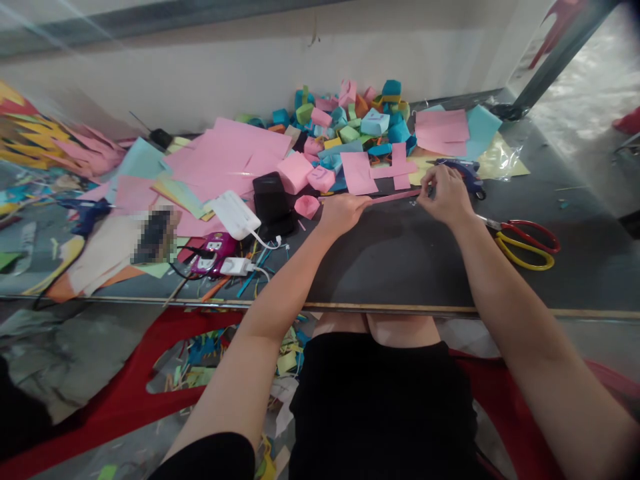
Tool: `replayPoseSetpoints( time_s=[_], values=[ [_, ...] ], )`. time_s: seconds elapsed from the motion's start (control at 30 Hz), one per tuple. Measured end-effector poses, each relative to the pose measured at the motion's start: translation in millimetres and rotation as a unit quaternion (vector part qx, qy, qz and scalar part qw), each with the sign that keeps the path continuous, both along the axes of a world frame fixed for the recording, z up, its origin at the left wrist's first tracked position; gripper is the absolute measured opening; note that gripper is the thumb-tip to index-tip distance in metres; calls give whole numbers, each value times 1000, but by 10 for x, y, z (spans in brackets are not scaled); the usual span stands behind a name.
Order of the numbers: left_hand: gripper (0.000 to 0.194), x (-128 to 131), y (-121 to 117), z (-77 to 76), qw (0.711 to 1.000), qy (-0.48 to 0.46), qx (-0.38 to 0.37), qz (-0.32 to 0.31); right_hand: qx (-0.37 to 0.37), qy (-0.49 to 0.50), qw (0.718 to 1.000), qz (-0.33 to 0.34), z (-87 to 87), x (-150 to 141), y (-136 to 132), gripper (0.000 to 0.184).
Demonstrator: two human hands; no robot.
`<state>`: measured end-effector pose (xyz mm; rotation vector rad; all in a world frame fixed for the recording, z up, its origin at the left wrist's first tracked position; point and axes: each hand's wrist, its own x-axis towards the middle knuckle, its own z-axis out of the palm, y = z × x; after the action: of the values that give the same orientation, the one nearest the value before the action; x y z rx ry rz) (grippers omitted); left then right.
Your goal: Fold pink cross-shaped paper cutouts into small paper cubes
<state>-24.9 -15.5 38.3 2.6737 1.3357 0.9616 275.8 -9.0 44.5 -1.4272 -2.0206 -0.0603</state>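
Observation:
A long narrow pink paper strip (395, 196) lies stretched across the dark table (400, 267) between my two hands. My left hand (343, 212) is closed with its fingers pinching the strip's left end. My right hand (447, 193) is closed on the strip's right end, fingers curled down onto it. Just behind the right hand lies a blue glue gun (467, 175). Pink paper pieces (358, 172) lie right behind the strip.
Red and yellow scissors (525, 241) lie right of my right arm. A heap of small coloured folded paper boxes (357, 120) sits at the back. Large pink sheets (225, 157), a black box (270, 197), a white charger (235, 215) and cables crowd the left. Paper scraps litter the floor.

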Motion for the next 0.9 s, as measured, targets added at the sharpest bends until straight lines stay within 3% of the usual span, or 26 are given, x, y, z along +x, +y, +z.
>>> replayPoseSetpoints(
  time_s=[0.17, 0.3, 0.4, 0.47, 0.57, 0.7, 0.77, 0.9],
  values=[
    [24, -17, 20, -2, 999, -30, -22, 7, -7, 10, 1000, 2, 12, 52, 14, 31],
    [18, -66, 61, 32, 990, -112, -85, 6, -3, 62, 998, -4, -33, 175, 58, 32],
    [25, -58, 74, 71, 953, -221, -200, -48, 0, 152, 988, 7, -112, 162, 100, 33],
    [34, -23, 63, 86, 901, -293, -303, -100, -13, 219, 975, 29, -149, 52, 102, 33],
    [49, 38, 17, 92, 817, -349, -430, -160, -78, 344, 928, 121, -122, -215, 21, 51],
    [69, 83, -51, 105, 752, -330, -525, -226, -229, 473, 802, 282, 44, -539, -210, 70],
    [73, 89, -70, 118, 745, -325, -532, -237, -270, 497, 760, 320, 120, -633, -317, 56],
    [70, 90, -80, 137, 766, -345, -492, -228, -294, 517, 736, 323, 208, -697, -430, 42]
  ],
)
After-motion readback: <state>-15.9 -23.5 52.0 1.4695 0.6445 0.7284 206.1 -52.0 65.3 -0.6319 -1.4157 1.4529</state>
